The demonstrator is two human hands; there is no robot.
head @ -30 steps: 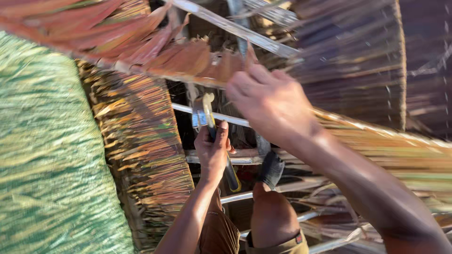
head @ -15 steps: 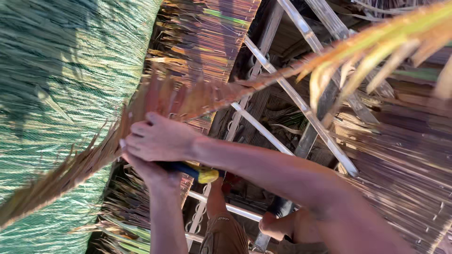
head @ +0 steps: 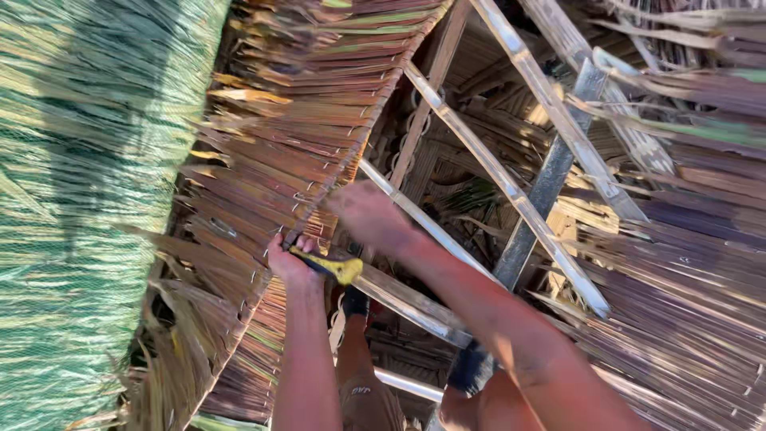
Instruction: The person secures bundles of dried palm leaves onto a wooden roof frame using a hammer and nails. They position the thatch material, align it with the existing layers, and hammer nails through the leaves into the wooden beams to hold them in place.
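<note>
Left hand [head: 289, 259]: clenched on tool [head: 331, 267], yellow-and-dark handle. Handle end juts right of the fist; long axis roughly level, dipping slightly rightward; working end hidden inside the fist and behind the thatch edge, kind of tool not determinable. Located at centre-left, just at the lower edge of thatch panel [head: 287, 152].

Right hand [head: 369, 214]: blurred by motion; set at the thatch edge just above and right of the tool. Grip: cannot tell whether closed on anything. Forearm runs to lower right, cut off by the bottom edge.

Thatch panel: dried brown-orange leaf strips, stitched along a thin rod running diagonally from upper right to lower left.

Green thatch [head: 88, 199]: fills the left side, partly shadowed.

Batten [head: 511, 191]: pale pole, diagonal from top centre to right of middle; further poles crossing beside it, upper ends cut off at the top.

Beam [head: 546, 183]: grey, slanting, lower end hidden behind the right arm.

Legs [head: 359, 383]: seen below between the arms, feet hard to make out, dark.

Small pale mark on brown shorts near bottom centre, too small to make out.
</note>
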